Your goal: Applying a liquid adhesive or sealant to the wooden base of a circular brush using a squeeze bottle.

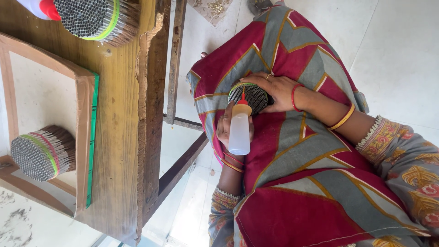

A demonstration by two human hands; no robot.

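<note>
The picture is turned on its side. The person sits with a red and grey cloth (292, 151) over the lap, and all places here are told from the round bundle of thin tubes (249, 97) that rests on that cloth.

One hand (279, 91) lies over the bundle from the side, with its fingers curled around the rim. Its grip is closed on the bundle. It wears a ring and red and yellow bangles at the wrist. Which hand is left or right is hard to tell in the turned picture; this one seems to be the left.

The other hand (226, 130) is just beside the bundle. Its grip is wrapped tight around a soft white squeeze bottle (239, 132). The bottle's red tip (243, 98) touches the open ends of the tubes.

Farther from the bundle stands a wooden counter (121, 114). On it lies a shallow cardboard tray (84, 137) with a green edge, and inside the tray sits a second tube bundle (41, 153) tied with coloured bands. At the counter's far end is a third tube bundle (98, 18) with a green band, next to another white bottle (39, 8) with a red cap.
</note>
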